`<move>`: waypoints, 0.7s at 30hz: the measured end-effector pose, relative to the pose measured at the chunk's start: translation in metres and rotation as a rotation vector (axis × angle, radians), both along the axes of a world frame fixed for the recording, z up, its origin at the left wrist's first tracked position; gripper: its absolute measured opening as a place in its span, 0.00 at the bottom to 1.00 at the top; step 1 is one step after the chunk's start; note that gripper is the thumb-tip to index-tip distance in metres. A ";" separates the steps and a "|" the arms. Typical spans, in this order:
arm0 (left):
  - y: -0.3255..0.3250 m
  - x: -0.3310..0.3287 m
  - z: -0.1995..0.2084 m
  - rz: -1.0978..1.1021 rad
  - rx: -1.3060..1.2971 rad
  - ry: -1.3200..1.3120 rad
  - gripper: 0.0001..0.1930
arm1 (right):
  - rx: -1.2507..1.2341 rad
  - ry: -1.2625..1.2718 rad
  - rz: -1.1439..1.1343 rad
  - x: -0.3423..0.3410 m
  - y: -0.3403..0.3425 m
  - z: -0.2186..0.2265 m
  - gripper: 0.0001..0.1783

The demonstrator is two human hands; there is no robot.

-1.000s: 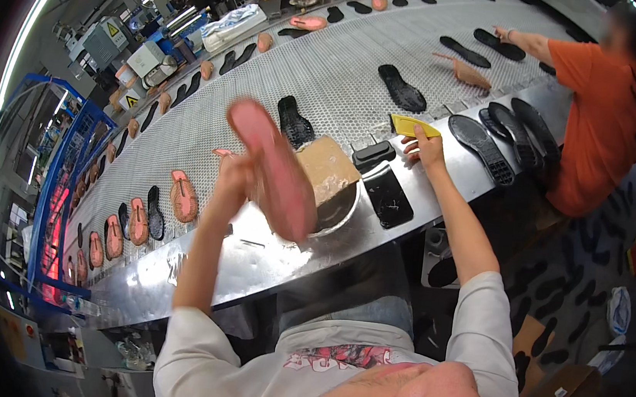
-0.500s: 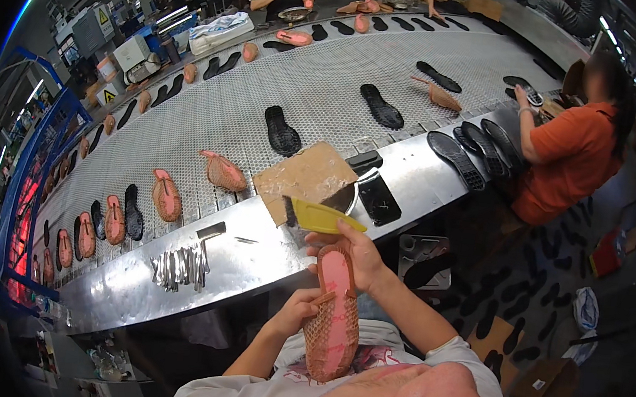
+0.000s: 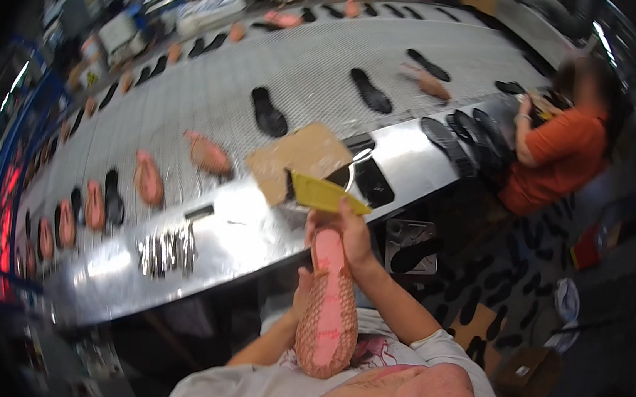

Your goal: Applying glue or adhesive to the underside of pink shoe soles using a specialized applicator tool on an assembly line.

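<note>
Upright in front of my chest is a tan woven slip-on shoe (image 3: 328, 331) with a pink insole. My right hand (image 3: 356, 241) grips a yellow-handled brush (image 3: 328, 194) with dark bristles, and its lower fingers reach behind the shoe's narrow end. My left hand (image 3: 297, 297) holds the shoe's left side, its fingers partly hidden behind the woven edge. Beyond the brush lies a glue-smeared cardboard sheet (image 3: 291, 157) on the metal ledge (image 3: 243, 249). A dark phone-like slab (image 3: 372, 182) lies right of the cardboard, with a white cable over it.
A mesh conveyor belt (image 3: 188, 107) carries black soles (image 3: 269, 112) and pink-lined shoes (image 3: 149, 179). Metal strips (image 3: 167, 251) lie on the ledge at left. At right sits a person in orange (image 3: 567, 147) beside several black soles (image 3: 447, 146). More soles lie on the floor.
The shoe has turned to show more of its insole. My left hand has shifted from its strap-like edge to its side, partly behind it. The whole view has shifted and blurred slightly.
</note>
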State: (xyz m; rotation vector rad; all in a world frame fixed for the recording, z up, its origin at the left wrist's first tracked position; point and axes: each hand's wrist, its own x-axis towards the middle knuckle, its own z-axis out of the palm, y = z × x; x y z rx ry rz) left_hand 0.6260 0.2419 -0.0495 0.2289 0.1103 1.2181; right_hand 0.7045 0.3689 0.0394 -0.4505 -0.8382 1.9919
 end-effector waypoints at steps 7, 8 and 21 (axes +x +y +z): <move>0.013 -0.085 -0.090 0.275 -0.069 -0.022 0.38 | 0.115 0.056 -0.252 0.040 0.067 0.019 0.20; 0.016 -0.096 -0.031 0.375 -0.018 0.110 0.39 | 0.208 -0.076 -0.235 0.044 0.077 0.013 0.17; 0.025 -0.148 -0.008 0.756 -0.448 0.395 0.41 | 1.005 -0.966 0.515 0.022 0.133 0.026 0.12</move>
